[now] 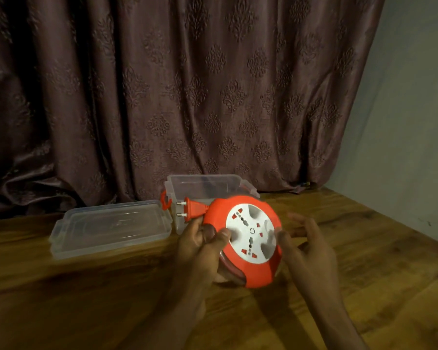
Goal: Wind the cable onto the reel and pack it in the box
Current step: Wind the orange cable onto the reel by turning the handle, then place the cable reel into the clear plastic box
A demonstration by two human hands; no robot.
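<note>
The person holds an orange cable reel (pixel 245 242) above a wooden table (pixel 86 286), tilted so that its white socket face (pixel 250 232) points up toward the camera. The left hand (pixel 202 246) is clamped on the reel's left rim, thumb lying over the orange edge and reaching the white face, fingers underneath. The right hand (pixel 306 246) sits just beside the right rim with its fingers spread and loose; one fingertip seems to touch the white face, but whether it grips cannot be told. An orange two-pin plug (pixel 187 210) sticks out from the reel's upper left, its metal pins pointing left. Behind the reel stands a clear plastic box (pixel 202 188) with an orange latch (pixel 165 200) on its left end, open at the top. Its clear lid (pixel 111 228) lies flat on the table to the left, just beside the box. A dark patterned curtain (pixel 162 84) hangs behind the table. No brand, label or writing can be read on the reel or the box.
</note>
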